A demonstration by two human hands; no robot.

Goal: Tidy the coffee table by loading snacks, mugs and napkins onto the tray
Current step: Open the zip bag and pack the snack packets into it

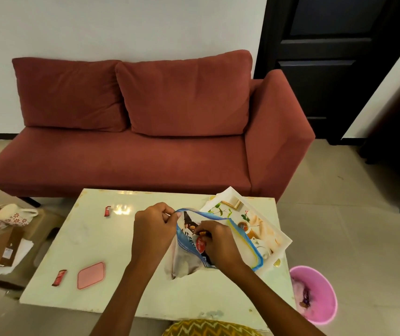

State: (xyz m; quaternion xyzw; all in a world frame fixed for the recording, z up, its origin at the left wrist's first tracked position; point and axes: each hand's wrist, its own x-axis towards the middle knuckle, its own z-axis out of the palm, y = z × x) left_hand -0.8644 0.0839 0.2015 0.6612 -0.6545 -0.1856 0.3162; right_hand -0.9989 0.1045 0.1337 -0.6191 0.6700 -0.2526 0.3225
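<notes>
A red two-cushion sofa (145, 132) stands against a white wall, and in front of it sits a pale coffee table (111, 253), the landmark for everything else here. On the table's far right corner lies a white tray (280, 235) with a printed tea scene, turned at an angle; no loose item shows on its visible surface. Overlapping the tray's near left edge is one clear zip bag (218, 241) with a blue seal strip, holding printed snack packets. The left hand (154, 229) pinches the bag's rim between thumb and fingertips, pulling the mouth open. The right hand (218, 243) is at the bag's mouth, fingers closed around a small red wrapped snack (200, 245).

Two more small red snack sachets lie loose on the table: one (107, 211) near the far left side, one (59, 277) near the front left edge. Just right of that front sachet lies one pink lid (91, 275), flat.

Left of the table, a low stool (41, 229) carries two floral mugs (6, 215) on their sides, a brown packet (2, 248) and white napkins (25, 247) beneath it. On the floor off the table's front right corner stands one pink bin (320, 309) with some scraps inside.
</notes>
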